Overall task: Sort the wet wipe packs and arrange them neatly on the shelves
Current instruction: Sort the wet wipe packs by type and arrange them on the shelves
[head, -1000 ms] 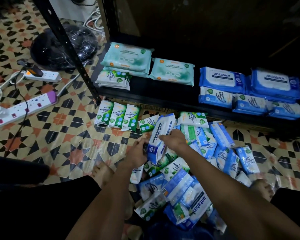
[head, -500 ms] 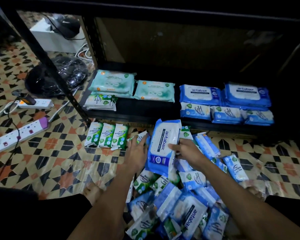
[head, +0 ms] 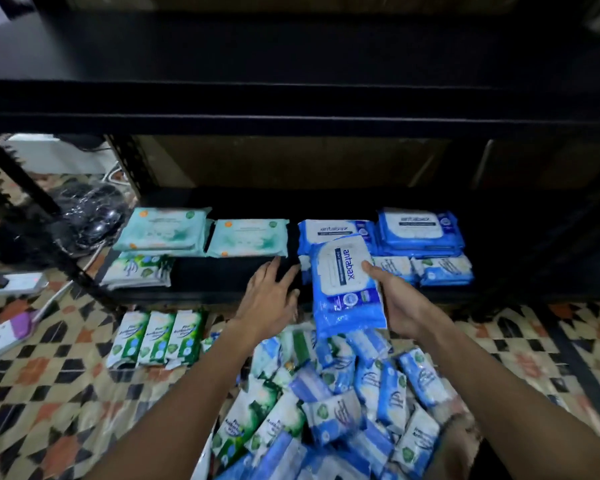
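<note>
My right hand (head: 400,301) grips a large blue antabax wipe pack (head: 345,285) and holds it up in front of the black bottom shelf (head: 222,278), just before the blue antabax stack (head: 329,228) there. My left hand (head: 272,296) hovers beside it with fingers spread, holding nothing. On the shelf lie two teal packs (head: 248,237), a small green-white stack (head: 137,270), another blue stack (head: 420,230) and small blue packs (head: 445,270). A heap of mixed blue and green packs (head: 343,393) lies on the floor below. Three green packs (head: 156,337) stand in a row.
A black upper shelf (head: 291,98) overhangs the bottom one. The slanted black shelf post (head: 42,209) stands at left, with a black bag (head: 84,220) behind it. Power strips (head: 7,332) and cables lie on the patterned floor at far left.
My right hand has lifted the blue antabax pack out of the floor heap and up toward the shelf. My left hand let go of it and opened. The view tilted upward.
</note>
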